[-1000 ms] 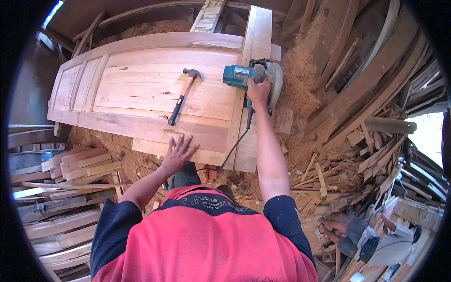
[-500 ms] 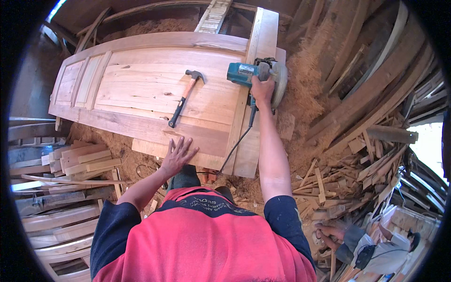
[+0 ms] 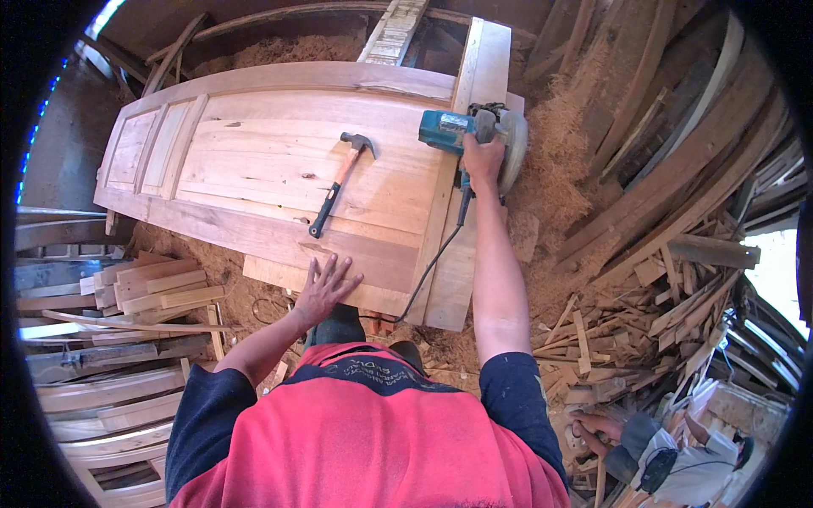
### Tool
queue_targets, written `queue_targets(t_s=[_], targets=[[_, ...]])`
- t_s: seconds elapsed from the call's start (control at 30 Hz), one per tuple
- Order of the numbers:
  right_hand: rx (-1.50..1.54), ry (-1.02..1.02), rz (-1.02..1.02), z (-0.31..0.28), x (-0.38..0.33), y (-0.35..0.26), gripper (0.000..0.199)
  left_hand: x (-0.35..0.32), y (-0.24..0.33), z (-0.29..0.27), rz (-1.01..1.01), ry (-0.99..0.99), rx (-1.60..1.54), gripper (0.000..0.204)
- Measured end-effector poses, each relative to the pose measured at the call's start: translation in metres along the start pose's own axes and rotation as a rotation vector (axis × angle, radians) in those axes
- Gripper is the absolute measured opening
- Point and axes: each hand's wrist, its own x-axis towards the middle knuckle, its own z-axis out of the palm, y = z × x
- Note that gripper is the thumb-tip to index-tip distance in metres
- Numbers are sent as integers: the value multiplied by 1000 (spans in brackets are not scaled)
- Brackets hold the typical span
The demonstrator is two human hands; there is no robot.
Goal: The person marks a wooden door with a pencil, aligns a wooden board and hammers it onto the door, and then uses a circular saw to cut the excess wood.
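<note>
Teal circular saw [image 3: 468, 135] sits in the right hand's [image 3: 483, 158] closed grip at the far right of the wooden door [image 3: 279, 161], over the upright board [image 3: 461, 169] lying along the door's right side. Its black cord [image 3: 436, 258] trails back toward the person. The left hand [image 3: 324, 288] lies flat with fingers spread, gripping nothing, on the door's near edge. A hammer [image 3: 340, 182] rests on the door panel between the hands. Sawdust [image 3: 559, 169] and scrap wood [image 3: 644, 279] lie to the right, stacked offcuts [image 3: 157, 288] to the left.
</note>
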Motion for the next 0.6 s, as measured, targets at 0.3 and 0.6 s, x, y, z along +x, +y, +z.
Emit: queue_targets(t_s=[0.3, 0.6], targets=[[-32, 9, -13, 4, 18, 3, 30, 0, -1, 2, -1, -41, 70, 77], [-63, 60, -131, 9, 48, 19, 16, 5, -1, -2, -2, -29, 33, 74]])
